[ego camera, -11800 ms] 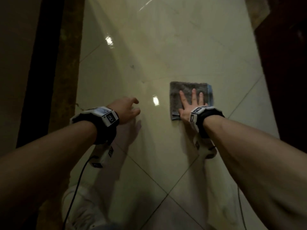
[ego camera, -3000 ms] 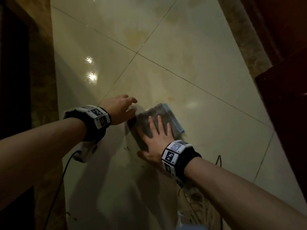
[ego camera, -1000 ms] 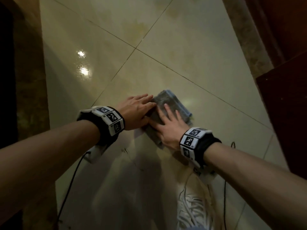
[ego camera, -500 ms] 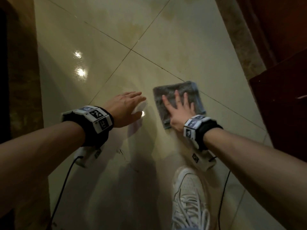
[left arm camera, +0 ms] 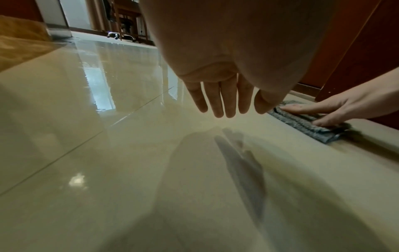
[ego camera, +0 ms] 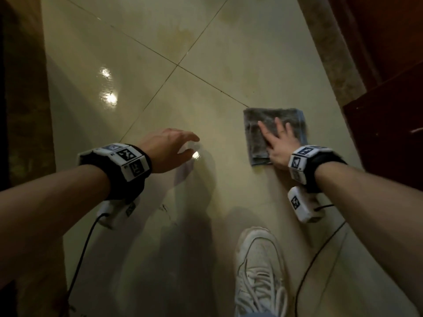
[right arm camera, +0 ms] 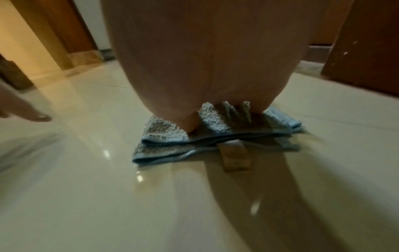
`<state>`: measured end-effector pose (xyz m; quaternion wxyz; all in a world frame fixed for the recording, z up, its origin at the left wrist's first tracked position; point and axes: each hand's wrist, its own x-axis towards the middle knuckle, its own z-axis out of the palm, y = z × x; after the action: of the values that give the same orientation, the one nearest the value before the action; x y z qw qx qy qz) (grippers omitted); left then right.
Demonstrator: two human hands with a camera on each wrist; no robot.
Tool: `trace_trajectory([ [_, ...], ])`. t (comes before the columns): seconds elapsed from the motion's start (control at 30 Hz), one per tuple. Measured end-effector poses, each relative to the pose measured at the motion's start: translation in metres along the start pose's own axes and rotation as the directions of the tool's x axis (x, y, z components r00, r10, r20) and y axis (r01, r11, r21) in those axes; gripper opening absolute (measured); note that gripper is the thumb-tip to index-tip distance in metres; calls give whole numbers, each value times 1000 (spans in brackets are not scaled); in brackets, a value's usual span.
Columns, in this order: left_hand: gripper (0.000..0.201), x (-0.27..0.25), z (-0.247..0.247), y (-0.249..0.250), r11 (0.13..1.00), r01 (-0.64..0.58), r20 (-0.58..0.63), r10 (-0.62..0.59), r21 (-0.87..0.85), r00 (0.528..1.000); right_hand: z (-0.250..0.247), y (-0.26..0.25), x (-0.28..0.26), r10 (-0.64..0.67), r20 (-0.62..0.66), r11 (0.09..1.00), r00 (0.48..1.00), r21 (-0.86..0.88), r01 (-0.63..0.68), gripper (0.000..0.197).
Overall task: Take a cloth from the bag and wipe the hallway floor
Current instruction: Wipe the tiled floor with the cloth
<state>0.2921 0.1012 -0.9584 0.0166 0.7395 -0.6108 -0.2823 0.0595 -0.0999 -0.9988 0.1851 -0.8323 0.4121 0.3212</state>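
Down on the hallway floor (ego camera: 206, 53), a glossy run of pale tiles with thin dark joints, the folded cloth (ego camera: 272, 120) lay flat near the right-hand side, close to a stone skirting strip (ego camera: 329, 49) and a dark red-brown wooden door (ego camera: 389, 124). It was a grey-blue terry cloth, folded into several layers; from the right wrist view its stacked edges (right arm camera: 164, 150) faced the camera, and a small tan label (right arm camera: 234, 157) stuck out from between the layers onto the tile.

The person's right hand (ego camera: 278, 143) lay palm-down on the near part of the cloth, its grip spread wide, the fingers (ego camera: 265, 131) straight and fanned across the fabric, pressing it against the floor rather than curling around it. From the left wrist view the same hand (left arm camera: 336, 109) could be seen flattened on the cloth (left arm camera: 302, 124), fingertips resting on its top layer.

The left hand (ego camera: 167, 149) was well apart from the cloth, over bare tile, holding nothing. Its fingers (left arm camera: 218, 100) were straight and close together, pointing forward and slightly down, just above the floor; their shadow fell on the tile beneath.

Both wrists wore black bands with white marker blocks, and a dark cable trailed from each. A white laced sneaker (ego camera: 261, 266) stood on the tile behind the right hand. Two bright ceiling-light reflections (ego camera: 107, 85) shone on the tiles to the left.
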Motion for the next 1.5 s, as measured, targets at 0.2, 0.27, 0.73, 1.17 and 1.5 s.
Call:
trace_trajectory([
  [0.2,38,-8,1,-25,996,88,-44,-88,6,995,-5,-53,1,-64,14,997,998,36,64,94],
  [0.27,37,-6,-1,-27,995,102,-54,-101,10,993,-1,-82,-2,-220,53,971,974,-89,224,97],
  [0.73,44,-2,2,-29,997,72,-85,-73,-15,994,6,-57,5,-205,-28,975,978,-91,202,72],
  [1.17,42,-21,-5,-42,990,143,-87,-142,2,986,15,-128,-5,-319,32,932,947,-169,319,87],
  [1.5,44,-20,-6,-33,993,120,-43,-121,-16,992,82,-192,-73,-746,293,450,598,-440,777,70],
])
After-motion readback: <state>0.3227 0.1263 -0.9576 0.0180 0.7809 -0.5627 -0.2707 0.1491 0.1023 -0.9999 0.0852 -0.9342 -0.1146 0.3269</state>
